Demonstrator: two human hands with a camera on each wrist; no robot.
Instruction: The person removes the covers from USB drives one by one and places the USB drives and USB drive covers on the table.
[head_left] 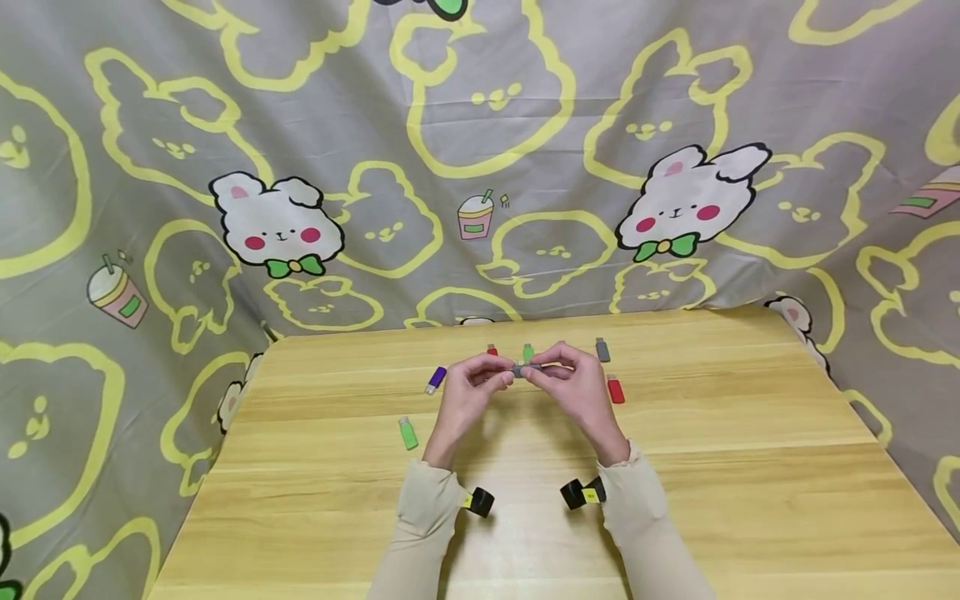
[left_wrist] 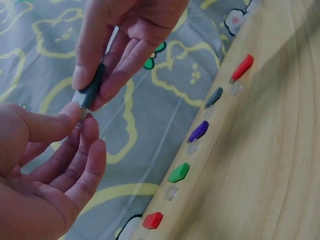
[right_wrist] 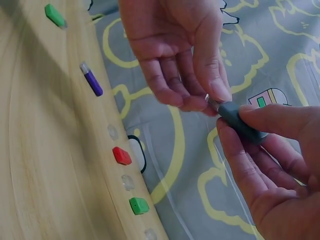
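Raised over the table, a dark grey-green USB flash drive (right_wrist: 240, 124) is held between both hands. My right hand (head_left: 576, 390) pinches its body between thumb and fingers. The left hand (head_left: 468, 392) pinches the plug end with thumb and forefinger, as the left wrist view shows; the tip is partly hidden by those fingers. In the left wrist view the drive (left_wrist: 93, 89) slants down toward the left fingertips. The other left fingers are loosely bent below it.
More flash drives lie around the hands on the wooden table (head_left: 315, 500): green (head_left: 407, 435), purple (head_left: 438, 379), red (head_left: 616, 390) and grey (head_left: 602, 351), among others. Clear pieces (left_wrist: 171, 193) show beside several of them. A patterned curtain (head_left: 540, 275) hangs behind the table.
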